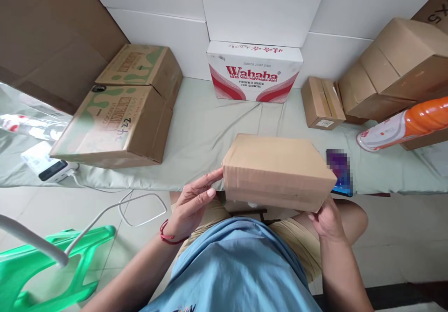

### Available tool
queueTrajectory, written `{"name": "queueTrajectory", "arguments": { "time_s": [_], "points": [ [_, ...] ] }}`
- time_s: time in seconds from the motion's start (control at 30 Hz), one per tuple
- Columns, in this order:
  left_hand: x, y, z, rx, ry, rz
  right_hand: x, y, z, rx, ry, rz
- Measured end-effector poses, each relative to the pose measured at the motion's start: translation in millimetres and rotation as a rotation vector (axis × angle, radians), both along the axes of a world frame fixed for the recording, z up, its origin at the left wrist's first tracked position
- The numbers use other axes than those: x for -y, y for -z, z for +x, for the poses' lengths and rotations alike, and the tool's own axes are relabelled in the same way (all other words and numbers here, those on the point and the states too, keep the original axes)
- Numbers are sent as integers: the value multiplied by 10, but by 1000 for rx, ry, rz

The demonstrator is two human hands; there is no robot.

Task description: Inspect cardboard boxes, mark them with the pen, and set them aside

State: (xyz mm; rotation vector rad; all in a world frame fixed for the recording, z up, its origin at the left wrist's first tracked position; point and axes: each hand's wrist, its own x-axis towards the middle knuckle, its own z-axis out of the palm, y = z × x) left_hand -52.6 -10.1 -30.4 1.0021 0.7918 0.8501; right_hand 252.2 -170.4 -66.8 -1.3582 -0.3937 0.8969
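Note:
A plain brown cardboard box (276,174) sits in front of me, its near end jutting past the table's front edge above my lap. My left hand (198,200), with a red cord bracelet at the wrist, has its fingers stretched out and the tips touching the box's left side. At the lower right corner, my right hand (327,218) grips the box from below, the fingers partly hidden under it. Just right of the box lies a phone (339,172) with a blurred screen.
A white and red Wahaha carton (255,74) stands against the wall. Green-printed cartons (115,111) are on the left, near a white device (49,162) with a cable. On the right are a small box (322,102), larger boxes (395,69) and an orange-white can (402,123). A green stool (84,256) stands below.

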Motion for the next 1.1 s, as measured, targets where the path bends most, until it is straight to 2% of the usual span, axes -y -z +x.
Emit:
{"name": "queueTrajectory", "arguments": {
  "time_s": [0.1, 0.2, 0.3, 0.43, 0.57, 0.7, 0.77, 0.83, 0.97, 1.03, 1.1],
  "points": [
    [-15, -39, -11, -16, -29, 16, -23, -88, -61, -4, -65, -4],
    [-74, -52, -11, 1, -106, 23, 3, -187, -99, 4, -229, -35],
    [-171, -21, -16, 35, -211, 17, 44, -323, -179, 55, -384, -66],
    [-291, 37, -47, 26, -279, -37, 38, -478, -384, 159, -527, -49],
    [-312, 24, -64, 38, -306, -61, -37, -445, -497, 236, -557, -22],
    [-248, -68, -59, 69, -282, 17, -92, -308, -405, 219, -505, -94],
    [-203, -147, -55, 47, -247, 112, -100, -249, -335, 203, -473, -125],
    [-151, -258, -42, -19, -166, 278, -98, -205, -273, 201, -461, -150],
    [8, -534, 57, -276, 35, 756, -66, -152, -183, 131, -405, -139],
    [110, -634, 148, -373, 65, 984, -35, -134, -144, 85, -309, -117],
    [198, -678, 241, -433, 89, 1137, 5, -118, -102, 71, -245, -119]
  ]
}}
